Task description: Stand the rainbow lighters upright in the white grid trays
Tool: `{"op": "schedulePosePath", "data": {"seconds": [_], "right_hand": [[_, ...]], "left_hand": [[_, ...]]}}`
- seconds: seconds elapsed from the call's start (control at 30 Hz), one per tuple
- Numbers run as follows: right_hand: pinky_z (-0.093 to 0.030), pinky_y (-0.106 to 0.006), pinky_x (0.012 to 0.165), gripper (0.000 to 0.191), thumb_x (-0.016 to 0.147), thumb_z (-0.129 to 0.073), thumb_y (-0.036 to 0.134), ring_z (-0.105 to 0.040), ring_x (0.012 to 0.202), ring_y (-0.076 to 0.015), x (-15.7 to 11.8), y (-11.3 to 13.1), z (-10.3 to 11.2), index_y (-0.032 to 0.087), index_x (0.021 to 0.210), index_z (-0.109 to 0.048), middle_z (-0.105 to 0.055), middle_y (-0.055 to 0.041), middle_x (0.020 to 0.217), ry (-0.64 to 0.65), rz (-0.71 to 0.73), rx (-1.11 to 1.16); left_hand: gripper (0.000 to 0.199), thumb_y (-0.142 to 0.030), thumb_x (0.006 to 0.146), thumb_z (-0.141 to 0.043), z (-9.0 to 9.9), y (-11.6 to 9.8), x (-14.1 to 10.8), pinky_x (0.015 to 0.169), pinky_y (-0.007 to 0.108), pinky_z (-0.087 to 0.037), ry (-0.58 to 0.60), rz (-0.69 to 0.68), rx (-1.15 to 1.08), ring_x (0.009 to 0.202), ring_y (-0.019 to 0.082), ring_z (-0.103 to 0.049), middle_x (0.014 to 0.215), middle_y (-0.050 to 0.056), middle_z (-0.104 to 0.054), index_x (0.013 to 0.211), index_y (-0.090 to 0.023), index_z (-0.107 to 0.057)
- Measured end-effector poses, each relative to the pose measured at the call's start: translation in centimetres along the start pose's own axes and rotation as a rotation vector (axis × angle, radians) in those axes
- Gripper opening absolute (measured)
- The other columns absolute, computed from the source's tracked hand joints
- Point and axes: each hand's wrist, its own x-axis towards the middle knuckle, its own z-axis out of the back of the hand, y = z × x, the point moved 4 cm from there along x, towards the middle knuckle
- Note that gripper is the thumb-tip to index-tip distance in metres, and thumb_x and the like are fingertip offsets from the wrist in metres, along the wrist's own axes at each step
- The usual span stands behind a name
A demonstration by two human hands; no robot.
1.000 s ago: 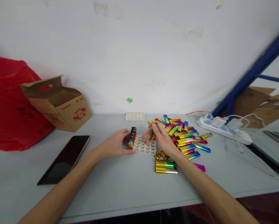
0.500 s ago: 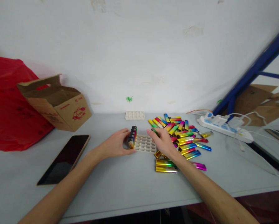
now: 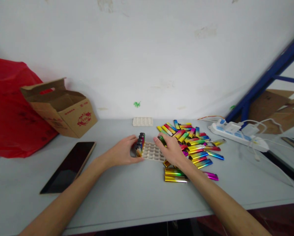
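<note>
A white honeycomb-celled tray [image 3: 152, 152] lies on the table before me. Along its left end stands a row of several shiny lighters [image 3: 140, 144], upright with black tops. My left hand [image 3: 123, 151] wraps round that end, thumb at the near corner and fingers behind the row, gripping the tray. Over the tray's right side, my right hand [image 3: 173, 151] pinches one lighter [image 3: 162, 140] with green showing; most of it is hidden by the fingers. Beside this hand spreads a loose pile of metallic rainbow lighters [image 3: 196, 147], lying flat.
A second white tray [image 3: 142, 121] is by the wall. At left are a dark tablet [image 3: 69, 167], an open cardboard box [image 3: 74, 113] and a red bag [image 3: 14, 111]. A power strip [image 3: 238, 134] with cables lies right, near a blue metal frame [image 3: 265, 78].
My right hand has shifted slightly left over the tray, still with the lighter in its fingers. The left hand stays at the row, and the view has moved a little.
</note>
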Motion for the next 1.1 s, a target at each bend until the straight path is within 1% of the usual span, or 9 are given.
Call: {"op": "schedulePosePath", "data": {"seconds": [0.13,0.27,0.33,0.47,0.63,0.73,0.87,1.0,1.1], "right_hand": [[-0.043,-0.033,0.071,0.032,0.113,-0.044,0.043,-0.062,0.076,-0.022,0.1,0.2,-0.1,0.025,0.09,-0.056,-0.064,-0.0028,0.082,0.001,0.105,-0.048],[-0.052,-0.037,0.086,0.032,0.115,-0.041,0.04,-0.066,0.097,-0.0256,0.1,0.5,-0.1,0.024,0.099,-0.062,-0.069,-0.0093,0.1,-0.047,0.199,-0.079],[-0.052,-0.038,0.084,0.033,0.115,-0.042,0.042,-0.066,0.093,-0.0259,0.0,0.5,-0.1,0.024,0.095,-0.062,-0.068,-0.0087,0.096,-0.071,0.205,-0.108],[-0.047,-0.037,0.071,0.036,0.114,-0.043,0.044,-0.063,0.073,-0.025,0.0,-0.1,-0.4,0.026,0.085,-0.055,-0.064,-0.0041,0.076,-0.046,0.16,-0.158],[-0.05,-0.036,0.075,0.024,0.114,-0.046,0.039,-0.072,0.084,-0.027,0.1,-0.8,-1.0,0.025,0.099,-0.059,-0.074,-0.0067,0.088,0.02,0.147,-0.161],[-0.05,-0.036,0.074,0.021,0.114,-0.048,0.036,-0.073,0.085,-0.0279,0.3,-1.2,-1.5,0.024,0.103,-0.061,-0.075,-0.0073,0.088,0.06,0.129,-0.219],[-0.052,-0.035,0.078,0.018,0.114,-0.047,0.032,-0.072,0.091,-0.027,0.4,-0.7,-1.8,0.023,0.108,-0.062,-0.075,-0.0092,0.098,0.117,0.188,-0.266],[-0.052,-0.034,0.078,0.017,0.114,-0.049,0.029,-0.07,0.087,-0.025,1.0,-0.3,-2.1,0.021,0.106,-0.062,-0.074,-0.0092,0.096,0.156,0.187,-0.309],[-0.052,-0.034,0.083,0.016,0.113,-0.053,0.025,-0.068,0.09,-0.0244,1.6,-0.2,-2.5,0.02,0.101,-0.063,-0.073,-0.0101,0.097,0.172,0.2,-0.347]], "left_hand": [[0.05,-0.055,0.079,-0.084,-0.1,0.0,0.0,0.104,0.043,-0.056,0.007,-0.001,-0.003,0.112,0.033,-0.07,0.117,0.011,-0.072,0.111,-0.02,-0.069],[0.052,-0.055,0.078,-0.084,0.0,-0.2,0.0,0.105,0.045,-0.055,0.011,0.006,-0.012,0.112,0.033,-0.07,0.118,0.013,-0.072,0.112,-0.018,-0.07],[0.051,-0.055,0.079,-0.083,0.0,-0.3,0.0,0.105,0.045,-0.056,0.012,0.003,-0.012,0.111,0.033,-0.07,0.117,0.013,-0.072,0.111,-0.018,-0.07],[0.05,-0.056,0.078,-0.084,0.0,-0.3,0.0,0.106,0.045,-0.055,0.003,-0.004,-0.005,0.111,0.033,-0.069,0.117,0.012,-0.072,0.11,-0.02,-0.071],[0.049,-0.055,0.078,-0.084,-0.1,-0.2,0.0,0.104,0.045,-0.055,0.013,0.008,0.02,0.11,0.033,-0.069,0.116,0.012,-0.071,0.109,-0.02,-0.07],[0.049,-0.055,0.078,-0.084,0.0,-0.4,-0.1,0.104,0.045,-0.055,0.012,0.007,0.006,0.109,0.033,-0.068,0.115,0.012,-0.071,0.109,-0.019,-0.07],[0.049,-0.055,0.078,-0.083,0.1,-0.5,-0.1,0.104,0.046,-0.055,0.013,0.005,-0.013,0.109,0.033,-0.069,0.114,0.012,-0.071,0.109,-0.019,-0.07],[0.05,-0.056,0.078,-0.084,0.0,-0.3,0.0,0.105,0.046,-0.055,0.019,0.02,0.016,0.11,0.034,-0.069,0.115,0.013,-0.071,0.108,-0.019,-0.069],[0.05,-0.057,0.079,-0.083,-0.1,-0.3,0.0,0.107,0.045,-0.055,0.021,0.01,0.007,0.112,0.034,-0.069,0.117,0.013,-0.071,0.11,-0.02,-0.07]]}}
